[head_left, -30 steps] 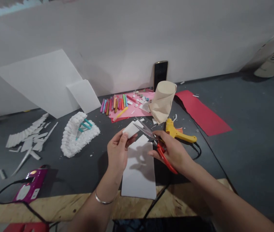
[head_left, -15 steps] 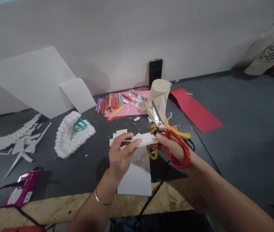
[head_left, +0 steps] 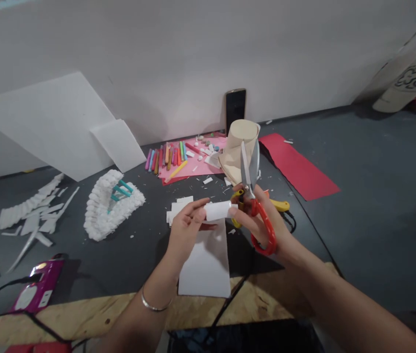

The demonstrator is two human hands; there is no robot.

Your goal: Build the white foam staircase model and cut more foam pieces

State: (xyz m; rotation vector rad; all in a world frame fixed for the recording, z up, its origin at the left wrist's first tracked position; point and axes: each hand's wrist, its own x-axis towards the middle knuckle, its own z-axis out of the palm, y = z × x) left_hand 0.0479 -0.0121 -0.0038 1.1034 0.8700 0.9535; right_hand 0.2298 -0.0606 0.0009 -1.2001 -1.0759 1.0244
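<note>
Between my two hands is a small white paper strip (head_left: pixel 218 211). My left hand (head_left: pixel 187 223) pinches its left end between thumb and fingers. The right end lies in the fingertips of my right hand (head_left: pixel 257 220), which also carries red-handled scissors (head_left: pixel 264 230), their blades pointing up and slightly parted. Below the strip lies a white sheet (head_left: pixel 206 264) near the table's front edge. A few cut white pieces (head_left: pixel 180 206) rest just behind my left hand. Yellow-handled pliers (head_left: pixel 279 205) lie partly hidden behind my right hand.
A white arch-shaped model (head_left: pixel 97 206) with teal sticks stands left, near paper scraps (head_left: pixel 40 215) and a magenta device (head_left: pixel 38 287). Behind are crayons (head_left: pixel 167 157), pink paper (head_left: pixel 204 169), a beige roll (head_left: pixel 242 135), a phone (head_left: pixel 235 108) and red paper (head_left: pixel 303 171).
The white strip has turned so its broad face shows and its ends look curved. The scissors in my right hand have tilted more upright. Both hands remain at nearly the same place.
</note>
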